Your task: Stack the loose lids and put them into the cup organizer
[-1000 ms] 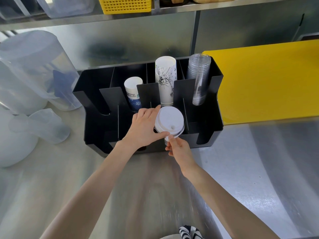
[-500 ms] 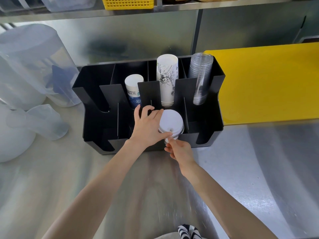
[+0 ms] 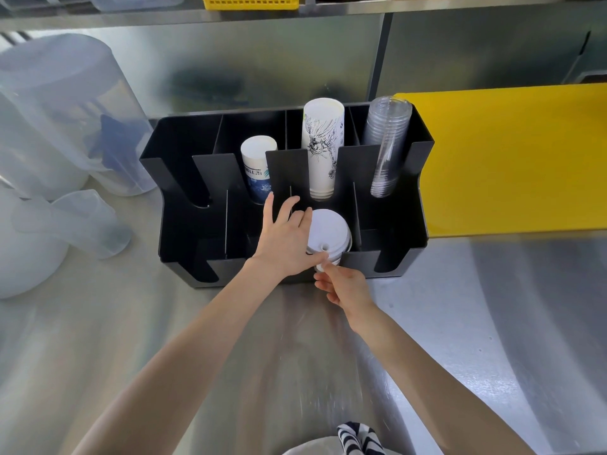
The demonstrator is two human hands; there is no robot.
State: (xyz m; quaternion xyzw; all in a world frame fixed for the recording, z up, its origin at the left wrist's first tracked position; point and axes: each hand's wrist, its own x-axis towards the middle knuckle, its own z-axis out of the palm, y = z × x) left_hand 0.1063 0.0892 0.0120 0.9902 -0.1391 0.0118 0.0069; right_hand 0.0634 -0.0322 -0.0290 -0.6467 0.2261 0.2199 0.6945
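Note:
A stack of white lids (image 3: 328, 233) sits low in a front compartment of the black cup organizer (image 3: 391, 224), third slot from the left. My left hand (image 3: 284, 239) rests against the stack's left side, thumb on its front edge and fingers spread over the divider. My right hand (image 3: 343, 284) is just in front of the organizer, fingertips pinching the bottom of the stack through the front slot. Behind stand a short printed paper cup stack (image 3: 258, 169), a tall white cup stack (image 3: 322, 149) and clear plastic cups (image 3: 387, 142).
A yellow board (image 3: 512, 156) lies to the right of the organizer. Translucent plastic jugs (image 3: 59, 126) and a measuring cup (image 3: 85, 221) crowd the left. A steel wall and shelf with a yellow basket (image 3: 251, 1) are behind. The steel counter (image 3: 476, 323) stretches in front.
The lid stack has sunk lower into the front compartment, and both hands have followed it down. My left fingers have spread apart.

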